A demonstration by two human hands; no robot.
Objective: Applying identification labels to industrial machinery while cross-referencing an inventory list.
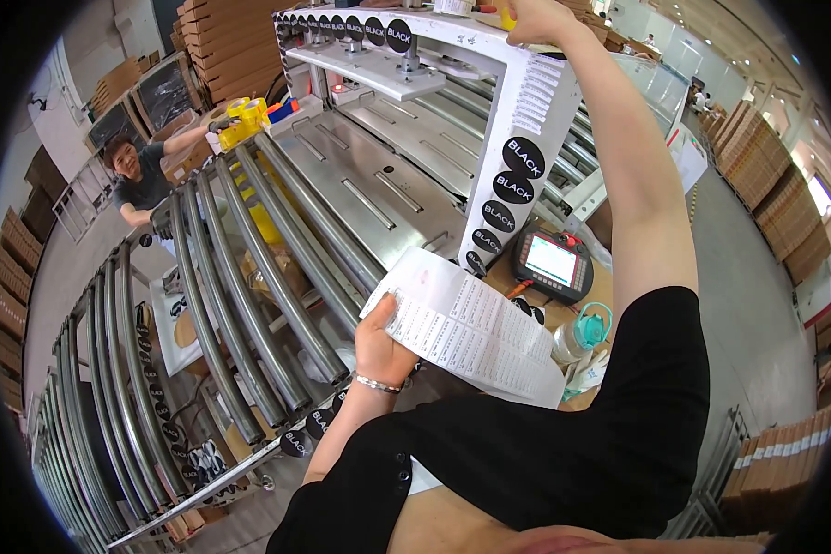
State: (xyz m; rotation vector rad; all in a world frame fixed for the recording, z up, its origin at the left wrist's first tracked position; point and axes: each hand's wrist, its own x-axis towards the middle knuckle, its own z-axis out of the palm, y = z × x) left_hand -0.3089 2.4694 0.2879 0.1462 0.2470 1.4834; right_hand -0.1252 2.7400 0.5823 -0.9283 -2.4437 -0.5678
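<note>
My left hand [383, 346] is closed on the left edge of a white label sheet [475, 332], its thumb lying on top. Rows of small printed labels cover the sheet, which bends down toward the right. My right arm stretches up and away, and my right hand [537, 20] is at the top of the white machine frame [517, 120], partly cut off by the picture's upper edge. Its fingers look curled beside a small yellow thing [507, 17], too little of which shows to name. A strip of white labels runs down the frame's post below that hand.
A roller conveyor [240, 286] lies to the left, with a co-worker [143, 175] in gloves beyond it near yellow tape rolls [246, 113]. A handheld control panel [552, 263] and a teal-lidded bottle [584, 331] stand at the right. Stacked cardboard [757, 157] lines the aisle.
</note>
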